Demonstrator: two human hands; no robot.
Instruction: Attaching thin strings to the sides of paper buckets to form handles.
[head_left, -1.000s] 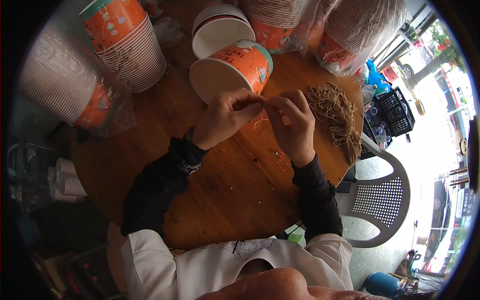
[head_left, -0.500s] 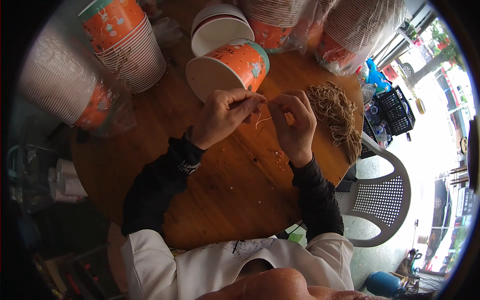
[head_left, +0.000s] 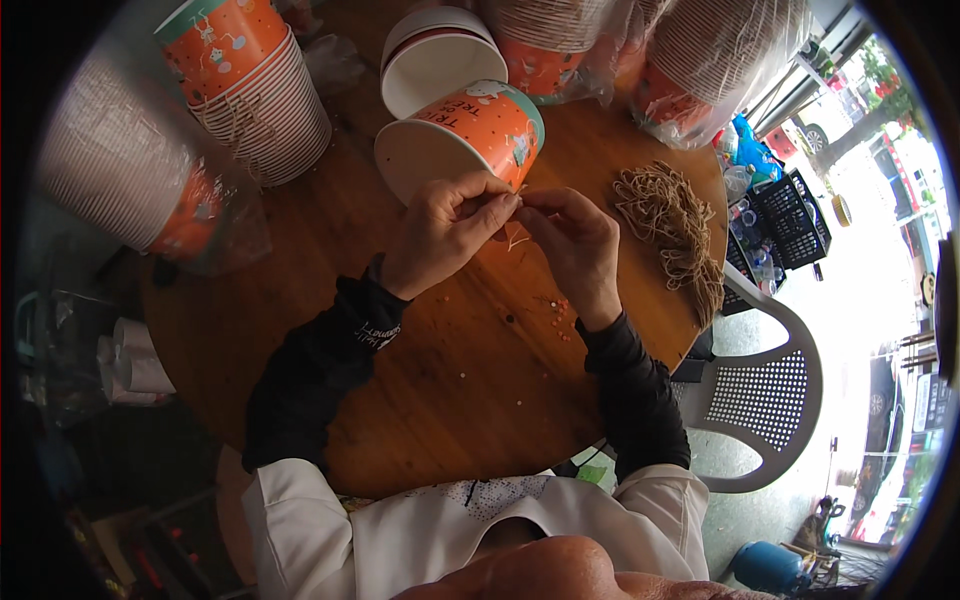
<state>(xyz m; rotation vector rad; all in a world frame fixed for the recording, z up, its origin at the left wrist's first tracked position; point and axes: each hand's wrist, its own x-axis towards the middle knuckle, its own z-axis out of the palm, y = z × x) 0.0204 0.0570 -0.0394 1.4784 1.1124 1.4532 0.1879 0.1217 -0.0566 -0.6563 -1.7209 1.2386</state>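
Observation:
Above the wooden table my left hand (head_left: 448, 228) and my right hand (head_left: 578, 240) meet fingertip to fingertip. Both are closed in a pinch on a thin, light cord (head_left: 517, 240), whose loose end hangs just below the fingers. Right behind the hands, an orange paper bucket (head_left: 478, 132) with a green base band lies on its side, its white mouth turned toward me. Whether the cord runs to the bucket is hidden by my fingers. To the right of my right hand lies a tangled heap of tan cords (head_left: 668, 225).
Nested orange buckets (head_left: 262, 95) stand at the left, beside a plastic-wrapped stack (head_left: 130, 160). White-lined buckets (head_left: 445, 65) and more wrapped stacks (head_left: 715, 60) fill the far side. Small orange bits dot the round table (head_left: 450, 400). A grey chair (head_left: 765, 400) stands right.
My right hand has moved left, bringing its fingertips against those of my left hand. The lying bucket has rolled slightly and shifted a little to the right.

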